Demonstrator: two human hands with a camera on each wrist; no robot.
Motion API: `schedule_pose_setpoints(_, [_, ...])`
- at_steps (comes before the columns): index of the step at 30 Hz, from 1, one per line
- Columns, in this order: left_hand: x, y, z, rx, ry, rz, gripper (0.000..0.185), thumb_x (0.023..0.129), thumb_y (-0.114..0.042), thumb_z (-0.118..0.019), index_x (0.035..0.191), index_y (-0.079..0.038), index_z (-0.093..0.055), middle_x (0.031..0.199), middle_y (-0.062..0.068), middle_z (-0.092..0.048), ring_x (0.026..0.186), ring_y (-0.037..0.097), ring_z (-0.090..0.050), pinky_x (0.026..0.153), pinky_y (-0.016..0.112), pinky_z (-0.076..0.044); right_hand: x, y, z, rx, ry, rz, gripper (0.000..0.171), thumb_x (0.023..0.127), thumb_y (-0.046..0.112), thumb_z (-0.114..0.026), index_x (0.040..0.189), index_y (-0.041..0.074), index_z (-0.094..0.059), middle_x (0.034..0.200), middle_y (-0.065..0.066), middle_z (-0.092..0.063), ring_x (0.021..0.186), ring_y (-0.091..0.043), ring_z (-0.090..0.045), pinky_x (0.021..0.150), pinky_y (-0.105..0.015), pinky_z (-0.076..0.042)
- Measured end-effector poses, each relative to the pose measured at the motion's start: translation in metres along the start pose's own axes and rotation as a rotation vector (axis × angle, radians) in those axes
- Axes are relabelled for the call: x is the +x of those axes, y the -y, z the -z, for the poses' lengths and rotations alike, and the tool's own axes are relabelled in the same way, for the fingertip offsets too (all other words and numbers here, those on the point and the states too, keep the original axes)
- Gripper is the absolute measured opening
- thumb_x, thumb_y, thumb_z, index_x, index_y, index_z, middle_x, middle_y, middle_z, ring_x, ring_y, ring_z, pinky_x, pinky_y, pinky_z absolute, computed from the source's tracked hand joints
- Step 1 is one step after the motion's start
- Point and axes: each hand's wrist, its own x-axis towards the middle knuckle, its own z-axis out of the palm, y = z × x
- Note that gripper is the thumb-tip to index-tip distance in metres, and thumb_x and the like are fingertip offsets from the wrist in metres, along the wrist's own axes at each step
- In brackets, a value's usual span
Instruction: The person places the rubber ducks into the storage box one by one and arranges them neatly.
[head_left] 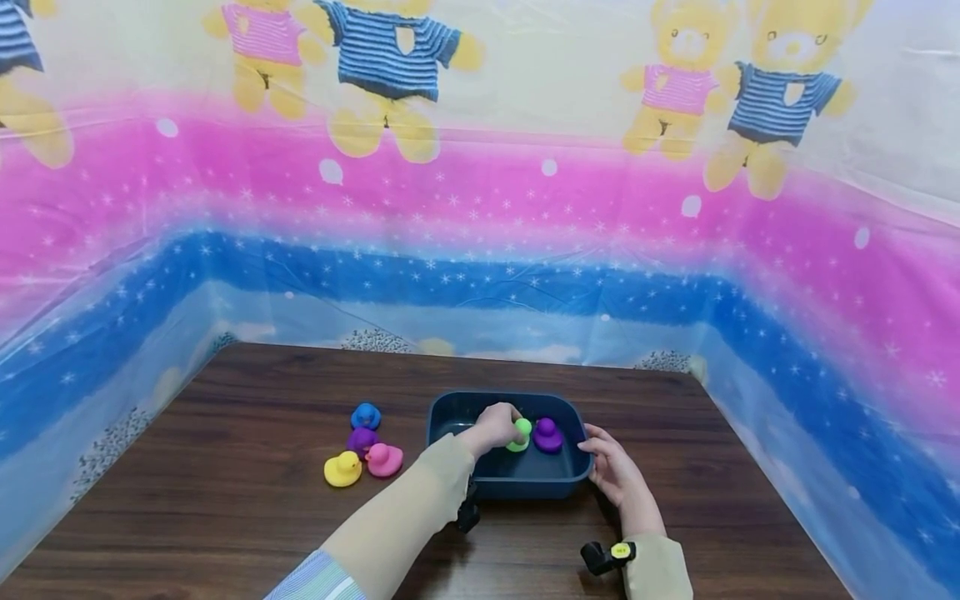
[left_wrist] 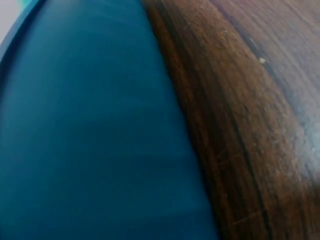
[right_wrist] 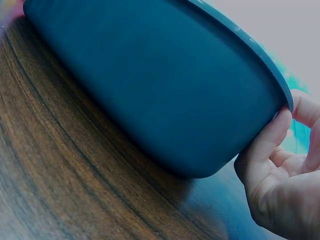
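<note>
A dark blue rectangular bin (head_left: pixel 532 489) sits on the wooden table. Reaching over its near side, my left hand (head_left: pixel 495 427) pinches a light green rubber duck (head_left: pixel 518 446) inside the bin. Just right of that duck is a purple rubber duck (head_left: pixel 548 437), also in the bin. My right hand (head_left: pixel 613 468) holds the bin at its right end; in the right wrist view, thumb and finger grip the rim near the corner. The left wrist view shows only the bin's outer wall (left_wrist: pixel 95 130) and the table, with the left hand out of sight.
Left of the bin, a group of rubber ducks lies on the table (head_left: pixel 247 467): a blue duck (head_left: pixel 366 416), a second purple duck (head_left: pixel 362 440), a pink duck (head_left: pixel 385 460) and a yellow duck (head_left: pixel 342 470). A bear-print curtain (head_left: pixel 450 217) encloses the table's back and sides.
</note>
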Motion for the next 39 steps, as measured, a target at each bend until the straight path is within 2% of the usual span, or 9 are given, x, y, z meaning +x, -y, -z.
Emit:
schedule_pose_setpoints(9, [-0.002, 0.002, 0.000, 0.065, 0.001, -0.012, 0.037, 0.087, -0.007, -0.071, 0.122, 0.004, -0.064, 0.121, 0.017, -0.064, 0.100, 0.026, -0.060, 0.087, 0.041, -0.053, 0.001, -0.002, -0.002, 0.001, -0.005, 0.007, 0.030, 0.092, 0.003, -0.046, 0.120, 0.014, -0.046, 0.099, 0.005, -0.058, 0.070, -0.002, -0.058, 0.062, -0.014, -0.046])
schedule_pose_setpoints(15, [-0.006, 0.002, 0.009, 0.095, 0.079, -0.040, 0.051, 0.088, -0.014, -0.071, 0.133, 0.004, -0.055, 0.133, 0.018, -0.057, 0.105, 0.026, -0.057, 0.092, 0.042, -0.050, 0.001, 0.000, -0.003, 0.015, 0.000, -0.004, 0.029, 0.093, 0.002, -0.045, 0.119, 0.014, -0.046, 0.097, 0.005, -0.058, 0.072, -0.004, -0.059, 0.063, -0.015, -0.047])
schedule_pose_setpoints(23, [-0.020, 0.003, 0.033, 0.174, 0.164, -0.111, 0.056, 0.089, -0.018, -0.070, 0.138, 0.001, -0.050, 0.141, 0.019, -0.052, 0.124, 0.031, -0.053, 0.101, 0.045, -0.046, 0.001, 0.001, -0.001, 0.020, -0.003, -0.009, 0.030, 0.094, 0.001, -0.044, 0.122, 0.013, -0.043, 0.097, 0.004, -0.058, 0.072, -0.004, -0.059, 0.062, -0.015, -0.047])
schedule_pose_setpoints(28, [-0.031, 0.009, 0.052, 0.147, 0.196, -0.161, 0.054, 0.090, -0.019, -0.069, 0.138, 0.001, -0.051, 0.139, 0.022, -0.052, 0.129, 0.035, -0.050, 0.101, 0.048, -0.046, 0.003, -0.001, 0.000, 0.010, -0.001, -0.015, 0.033, 0.095, 0.002, -0.043, 0.127, 0.012, -0.040, 0.097, 0.006, -0.058, 0.076, -0.005, -0.059, 0.065, -0.017, -0.048])
schedule_pose_setpoints(35, [-0.047, 0.022, 0.079, 0.070, 0.176, -0.227, 0.050, 0.093, -0.015, -0.067, 0.137, 0.001, -0.052, 0.139, 0.024, -0.052, 0.130, 0.039, -0.049, 0.101, 0.048, -0.046, 0.004, -0.003, 0.003, -0.008, -0.009, -0.007, 0.036, 0.096, 0.003, -0.043, 0.131, 0.011, -0.038, 0.101, 0.005, -0.057, 0.077, -0.004, -0.060, 0.066, -0.017, -0.048])
schedule_pose_setpoints(39, [-0.056, 0.032, 0.093, 0.037, 0.125, -0.232, 0.043, 0.093, -0.015, -0.067, 0.132, -0.001, -0.056, 0.136, 0.022, -0.054, 0.129, 0.039, -0.049, 0.101, 0.048, -0.047, 0.004, -0.003, 0.002, -0.005, -0.004, -0.009, 0.035, 0.096, 0.002, -0.042, 0.130, 0.012, -0.039, 0.101, 0.005, -0.057, 0.073, -0.003, -0.059, 0.063, -0.016, -0.047])
